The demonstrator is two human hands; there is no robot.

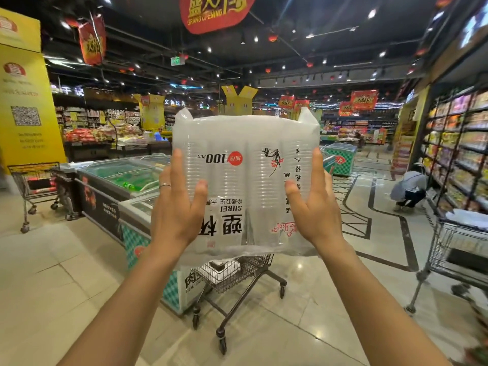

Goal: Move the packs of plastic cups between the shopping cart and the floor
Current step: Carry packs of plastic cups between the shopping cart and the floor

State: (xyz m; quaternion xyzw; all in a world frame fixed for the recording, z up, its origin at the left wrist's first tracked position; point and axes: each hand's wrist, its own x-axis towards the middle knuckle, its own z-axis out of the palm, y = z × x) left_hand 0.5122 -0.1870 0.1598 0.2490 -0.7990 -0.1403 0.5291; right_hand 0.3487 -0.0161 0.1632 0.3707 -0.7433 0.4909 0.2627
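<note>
Clear plastic: one pack of cups (245, 143), pinched at each side by left hand (175, 215) and right hand (317, 212).

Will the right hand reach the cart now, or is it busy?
Probably not yet. The right hand and left hand both hold the pack up high, and the cart sits lower, behind it.

Pack of plastic cups (245, 180) in clear, glossy, crinkled plastic film with ribbed translucent cups inside, shopping cart (235, 276) of dark metal wire, floor (52, 273) of polished, reflective tile, freezer (124, 175) lids of shiny glass
</note>
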